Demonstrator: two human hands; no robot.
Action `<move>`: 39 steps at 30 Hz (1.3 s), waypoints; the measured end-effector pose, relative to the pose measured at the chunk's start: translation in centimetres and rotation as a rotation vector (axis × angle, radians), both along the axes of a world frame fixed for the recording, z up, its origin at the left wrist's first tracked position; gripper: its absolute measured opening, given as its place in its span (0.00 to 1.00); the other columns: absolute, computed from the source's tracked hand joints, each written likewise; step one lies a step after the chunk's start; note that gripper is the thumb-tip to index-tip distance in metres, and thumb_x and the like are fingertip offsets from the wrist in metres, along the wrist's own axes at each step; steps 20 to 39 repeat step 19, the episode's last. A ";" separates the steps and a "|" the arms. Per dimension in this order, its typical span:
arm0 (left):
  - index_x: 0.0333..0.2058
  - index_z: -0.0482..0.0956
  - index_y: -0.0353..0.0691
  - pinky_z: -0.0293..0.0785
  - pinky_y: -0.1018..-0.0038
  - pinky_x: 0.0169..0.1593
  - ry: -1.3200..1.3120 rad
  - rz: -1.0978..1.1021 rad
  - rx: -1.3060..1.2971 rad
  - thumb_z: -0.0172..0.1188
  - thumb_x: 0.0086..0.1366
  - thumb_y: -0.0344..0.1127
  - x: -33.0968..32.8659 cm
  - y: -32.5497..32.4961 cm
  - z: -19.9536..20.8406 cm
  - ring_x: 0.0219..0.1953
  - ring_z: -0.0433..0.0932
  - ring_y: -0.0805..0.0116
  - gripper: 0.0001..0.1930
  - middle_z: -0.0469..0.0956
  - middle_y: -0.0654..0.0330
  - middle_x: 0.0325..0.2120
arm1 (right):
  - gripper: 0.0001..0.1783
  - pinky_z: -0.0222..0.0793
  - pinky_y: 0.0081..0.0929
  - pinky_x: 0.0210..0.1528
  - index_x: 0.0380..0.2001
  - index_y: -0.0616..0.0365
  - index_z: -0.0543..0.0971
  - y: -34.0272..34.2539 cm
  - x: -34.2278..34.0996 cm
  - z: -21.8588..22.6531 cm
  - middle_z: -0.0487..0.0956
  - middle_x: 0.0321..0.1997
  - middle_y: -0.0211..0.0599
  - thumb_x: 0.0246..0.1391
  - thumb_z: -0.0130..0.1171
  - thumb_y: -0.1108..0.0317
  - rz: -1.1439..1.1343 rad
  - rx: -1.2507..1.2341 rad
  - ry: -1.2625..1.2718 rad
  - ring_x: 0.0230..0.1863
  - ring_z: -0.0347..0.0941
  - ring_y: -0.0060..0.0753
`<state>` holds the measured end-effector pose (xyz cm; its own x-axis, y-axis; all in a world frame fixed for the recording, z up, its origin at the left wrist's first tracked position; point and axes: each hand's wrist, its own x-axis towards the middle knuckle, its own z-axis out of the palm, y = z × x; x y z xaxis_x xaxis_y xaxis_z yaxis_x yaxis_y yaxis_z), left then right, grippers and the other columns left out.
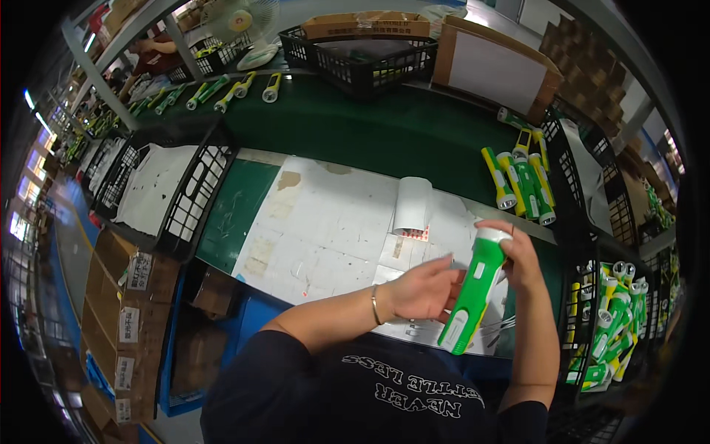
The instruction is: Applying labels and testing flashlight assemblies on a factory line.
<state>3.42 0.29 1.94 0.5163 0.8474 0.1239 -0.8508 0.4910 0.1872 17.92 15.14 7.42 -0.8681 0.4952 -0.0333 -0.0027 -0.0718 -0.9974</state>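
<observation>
A green flashlight (473, 288) with a white head and white switches is tilted in front of me. Its head end is gripped by my right hand (520, 251), fingers wrapped round the white rim. Beside the flashlight's body is my left hand (421, 290), palm turned up and fingers stretched out; its fingertips pass close to the body, and I cannot tell whether they touch it. Beyond my hands a roll of white paper (413, 204) lies on the white work surface (325, 222), with a sheet of small red stickers (416, 234) partly under it.
Several green and yellow flashlights (523, 181) lie at the right on the green belt (310, 118), others at its far left. A black crate (599, 325) full of flashlights stands at my right. A black crate lined with paper (159, 189) is at my left, above brown cartons (133, 325).
</observation>
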 end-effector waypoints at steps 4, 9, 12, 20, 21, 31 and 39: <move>0.57 0.60 0.40 0.72 0.68 0.43 0.237 0.074 0.012 0.38 0.68 0.53 1.1 0.2 -1.7 0.41 0.74 0.65 0.27 0.72 0.54 0.44 | 0.22 0.64 0.10 0.30 0.50 0.59 0.72 -2.7 0.4 -1.5 0.75 0.34 0.29 0.53 0.52 0.61 -0.090 -0.213 -0.069 0.32 0.69 0.14; 0.52 0.66 0.39 0.75 0.70 0.38 0.401 0.240 -0.227 0.42 0.67 0.51 0.9 -0.4 -2.4 0.35 0.74 0.70 0.24 0.74 0.59 0.36 | 0.16 0.62 0.14 0.35 0.44 0.59 0.74 -3.5 1.2 -4.4 0.74 0.38 0.29 0.54 0.54 0.64 -0.439 0.189 -0.190 0.35 0.66 0.15; 0.49 0.67 0.37 0.75 0.74 0.34 0.545 0.301 -0.240 0.45 0.66 0.50 0.0 -0.8 -3.1 0.32 0.75 0.71 0.23 0.74 0.59 0.34 | 0.15 0.47 0.10 0.19 0.42 0.57 0.75 -4.0 2.7 -7.0 0.74 0.31 0.21 0.54 0.53 0.62 -0.461 0.105 -0.167 0.18 0.53 0.08; 0.46 0.68 0.38 0.74 0.77 0.31 0.606 0.296 -0.237 0.46 0.66 0.52 0.2 0.3 -3.6 0.30 0.72 0.72 0.22 0.73 0.59 0.32 | 0.15 0.50 0.11 0.19 0.43 0.58 0.76 -7.6 5.4 -8.2 0.76 0.32 0.25 0.57 0.50 0.60 -0.446 -0.062 -0.218 0.18 0.55 0.09; 0.46 0.68 0.38 0.74 0.77 0.31 0.606 0.296 -0.237 0.46 0.66 0.52 0.2 0.3 -3.6 0.30 0.72 0.72 0.22 0.73 0.59 0.32 | 0.15 0.50 0.11 0.19 0.43 0.58 0.76 -7.6 5.4 -8.2 0.76 0.32 0.25 0.57 0.50 0.60 -0.446 -0.062 -0.218 0.18 0.55 0.09; 0.46 0.68 0.38 0.74 0.77 0.31 0.606 0.296 -0.237 0.46 0.66 0.52 0.2 0.3 -3.6 0.30 0.72 0.72 0.22 0.73 0.59 0.32 | 0.15 0.50 0.11 0.19 0.43 0.58 0.76 -7.6 5.4 -8.2 0.76 0.32 0.25 0.57 0.50 0.60 -0.446 -0.062 -0.218 0.18 0.55 0.09; 0.46 0.68 0.38 0.74 0.77 0.31 0.606 0.296 -0.237 0.46 0.66 0.52 0.2 0.3 -3.6 0.30 0.72 0.72 0.22 0.73 0.59 0.32 | 0.15 0.50 0.11 0.19 0.43 0.58 0.76 -7.6 5.4 -8.2 0.76 0.32 0.25 0.57 0.50 0.60 -0.446 -0.062 -0.218 0.18 0.55 0.09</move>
